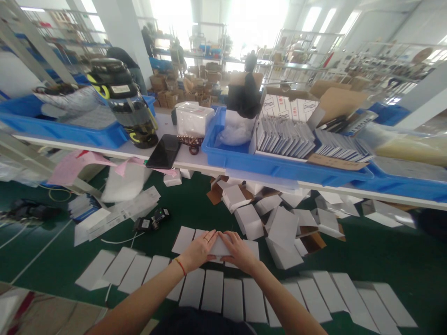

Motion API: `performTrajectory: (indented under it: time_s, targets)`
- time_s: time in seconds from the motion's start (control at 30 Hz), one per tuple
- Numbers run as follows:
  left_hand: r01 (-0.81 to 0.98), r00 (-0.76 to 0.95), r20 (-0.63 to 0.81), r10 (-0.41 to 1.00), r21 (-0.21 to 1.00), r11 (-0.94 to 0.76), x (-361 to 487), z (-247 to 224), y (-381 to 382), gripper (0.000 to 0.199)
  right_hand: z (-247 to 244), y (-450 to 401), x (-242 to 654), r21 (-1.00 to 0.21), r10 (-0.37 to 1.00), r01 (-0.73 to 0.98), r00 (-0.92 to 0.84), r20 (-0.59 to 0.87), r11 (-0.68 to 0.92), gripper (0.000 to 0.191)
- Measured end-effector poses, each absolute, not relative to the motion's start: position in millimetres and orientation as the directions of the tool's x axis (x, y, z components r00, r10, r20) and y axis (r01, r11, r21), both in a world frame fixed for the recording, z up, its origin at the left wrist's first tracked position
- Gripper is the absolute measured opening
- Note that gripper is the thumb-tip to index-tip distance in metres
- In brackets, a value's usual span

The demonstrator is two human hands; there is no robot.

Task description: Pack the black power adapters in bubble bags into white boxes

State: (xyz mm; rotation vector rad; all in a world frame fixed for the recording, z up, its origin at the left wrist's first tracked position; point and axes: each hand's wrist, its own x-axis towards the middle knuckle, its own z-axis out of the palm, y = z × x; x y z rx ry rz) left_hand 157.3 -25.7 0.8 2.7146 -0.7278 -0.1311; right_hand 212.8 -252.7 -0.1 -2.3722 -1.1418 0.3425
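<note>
Fingers (208, 236) partly curled, a person's left hand (197, 249) and right hand (241, 253) clasped a white carton (220, 247) on the green table (195, 204), a carton row (212, 291) at six o'clock, tumbled boxes (249, 222) at two o'clock

Toward ten o'clock a black bottle (131, 111) stands upright on the white shelf (193, 160); a dark phone (164, 152) lies flat near it, toward nine; pink sheeting (73, 170) droops at nine; small black devices (142, 224) rest at eight; brown cartons (169, 98) are heaped at eleven; metal racks (296, 51) stand at one.
</note>
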Motion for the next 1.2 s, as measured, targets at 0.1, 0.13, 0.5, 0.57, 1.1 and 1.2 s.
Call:
performTrajectory:
  time_s: [0.1, 0.13, 0.5, 0.57, 1.1, 1.2]
  targets:
    - [-0.497, 0.853, -0.006, -0.522, 0.297, -0.815, 158, 4, -24, 0.07, 3, -253, 216, -0.518, 0.796, 0.679, 0.605, -0.006, -0.52, 0.105]
    - [-0.505, 0.849, -0.005, -0.528, 0.287, -0.814, 158, 4, -24, 0.07, 4, -254, 217, -0.517, 0.798, 0.681, 0.603, -0.004, -0.518, 0.104]
    - [-0.428, 0.892, -0.029, -0.45, 0.262, -0.865, 143, -13, -27, 0.102, 0, -251, 204, -0.461, 0.761, 0.663, 0.648, -0.04, -0.59, 0.105]
    - [-0.403, 0.902, -0.058, -0.428, 0.242, -0.882, 142, -15, -29, 0.098, -4, -250, 202, -0.436, 0.744, 0.655, 0.667, -0.051, -0.617, 0.11]
    - [-0.289, 0.956, 0.078, -0.284, 0.431, -0.855, 124, -6, -16, 0.085, 26, -242, 182, -0.582, 0.442, 0.339, 0.896, -0.038, -0.739, 0.073]
    - [-0.187, 0.982, 0.072, -0.173, 0.456, -0.87, 100, -13, -2, 0.073, 22, -288, 161, -0.666, 0.046, 0.046, 0.999, 0.018, -0.744, 0.071]
